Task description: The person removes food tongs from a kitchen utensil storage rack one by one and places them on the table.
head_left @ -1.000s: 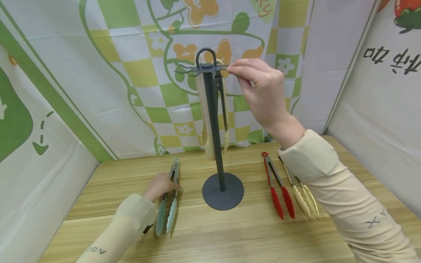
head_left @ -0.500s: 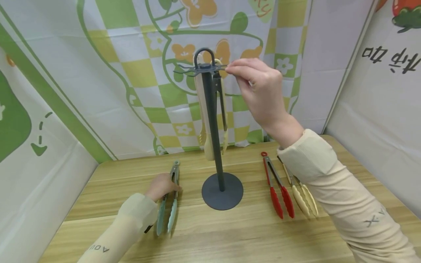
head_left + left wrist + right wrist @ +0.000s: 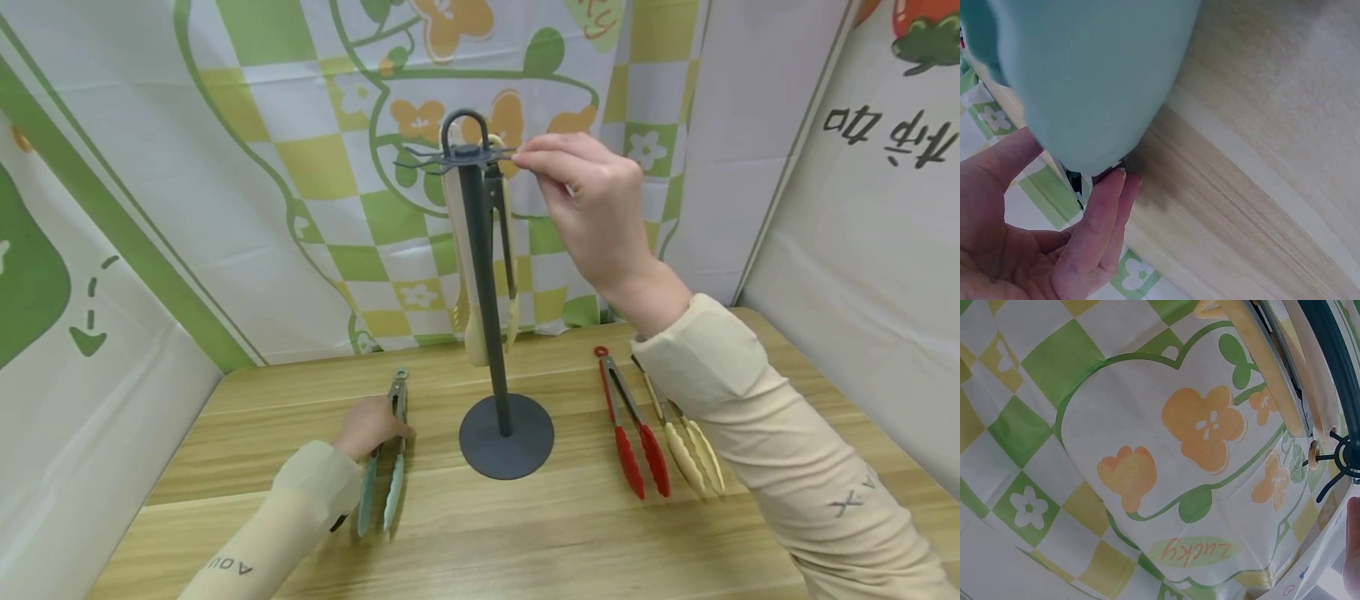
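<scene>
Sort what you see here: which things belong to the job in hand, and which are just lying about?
Seemingly part of the job:
Green tongs, held in the left hand
Rack, pinched near its top by the right hand

Apparently just there:
Red tongs, on the table
Yellow tongs, beside the red pair
Utensils hanging on the rack

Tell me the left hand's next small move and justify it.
Probably lift the mint tongs toward the rack's bare left-side hooks: the left hand grips them down at the table, the right hand pinches another hook's tip, and pale utensils hang from the rack.
</scene>
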Demonstrator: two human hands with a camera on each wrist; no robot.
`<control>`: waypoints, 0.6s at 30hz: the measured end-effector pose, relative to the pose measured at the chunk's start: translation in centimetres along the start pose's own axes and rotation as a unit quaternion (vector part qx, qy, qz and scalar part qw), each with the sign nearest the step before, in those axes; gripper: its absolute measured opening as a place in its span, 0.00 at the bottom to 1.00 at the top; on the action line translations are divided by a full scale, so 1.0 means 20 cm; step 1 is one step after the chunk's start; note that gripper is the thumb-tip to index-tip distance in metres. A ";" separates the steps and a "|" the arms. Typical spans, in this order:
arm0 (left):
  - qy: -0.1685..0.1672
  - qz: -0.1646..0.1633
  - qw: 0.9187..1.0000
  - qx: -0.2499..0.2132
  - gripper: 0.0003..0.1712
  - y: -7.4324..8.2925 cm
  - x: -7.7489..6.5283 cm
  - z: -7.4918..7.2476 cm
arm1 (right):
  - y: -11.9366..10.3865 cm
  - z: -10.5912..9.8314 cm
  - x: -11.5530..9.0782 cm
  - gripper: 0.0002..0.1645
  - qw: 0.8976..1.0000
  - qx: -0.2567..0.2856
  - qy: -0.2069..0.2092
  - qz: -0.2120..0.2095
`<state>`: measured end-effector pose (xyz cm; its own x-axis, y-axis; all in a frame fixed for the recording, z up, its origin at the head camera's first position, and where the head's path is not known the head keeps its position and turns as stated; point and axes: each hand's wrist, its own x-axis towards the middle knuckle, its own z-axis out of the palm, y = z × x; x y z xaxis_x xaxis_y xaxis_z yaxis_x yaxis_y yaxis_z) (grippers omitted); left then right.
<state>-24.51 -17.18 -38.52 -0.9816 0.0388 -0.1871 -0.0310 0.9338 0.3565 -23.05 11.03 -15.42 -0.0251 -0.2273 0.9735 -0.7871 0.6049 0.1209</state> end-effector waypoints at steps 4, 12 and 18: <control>-0.002 -0.006 1.000 0.010 0.20 0.00 0.00 0.00 | 0.00 0.00 0.00 0.09 1.000 -0.001 0.000 0.000; 0.012 0.014 1.000 0.023 0.13 0.02 0.01 -0.06 | 0.00 0.00 0.00 0.10 1.000 0.000 0.002 -0.001; 0.031 0.046 0.998 0.023 0.22 0.08 0.03 -0.18 | 0.00 0.00 0.00 0.10 1.000 0.002 0.002 0.001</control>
<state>-25.81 -16.84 -34.83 -0.9896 0.1053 -0.0981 0.0679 0.9427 0.3266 -23.03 10.94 -15.39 -0.0232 -0.2231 0.9745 -0.7894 0.6022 0.1191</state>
